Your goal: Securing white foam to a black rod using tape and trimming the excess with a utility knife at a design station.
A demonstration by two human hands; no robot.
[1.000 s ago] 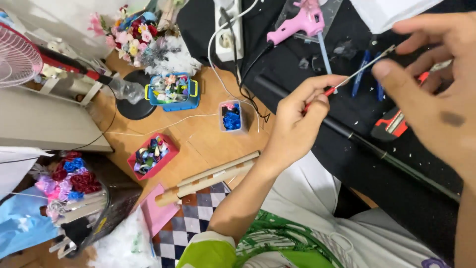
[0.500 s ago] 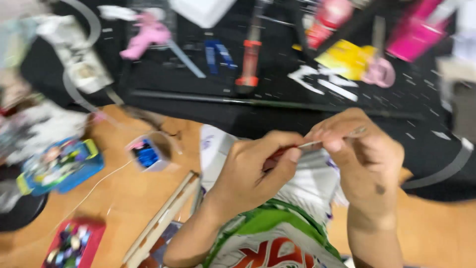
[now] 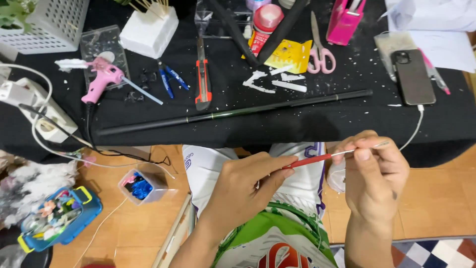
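Observation:
My left hand point(image 3: 248, 186) pinches the red handle of a thin tool point(image 3: 317, 158) between thumb and fingers. The tool's metal shaft runs to the right into my right hand point(image 3: 374, 173), whose thumb and fingertips close around its tip. Both hands hover over my lap, just in front of the black-covered table edge point(image 3: 277, 131). What the right fingers hold at the tip, if anything besides the tool, is too small to tell.
On the black cloth lie a long black rod point(image 3: 233, 113), a pink glue gun point(image 3: 101, 79), an orange utility knife point(image 3: 201, 79), pink scissors point(image 3: 320, 49) and a phone point(image 3: 414, 77). On the wooden floor stand a small box of blue bits point(image 3: 141, 186) and a blue case point(image 3: 59, 216).
The view has swung from the floor clutter to the table straight ahead. My hands stayed joined on the thin red-handled tool and dropped lower toward my lap.

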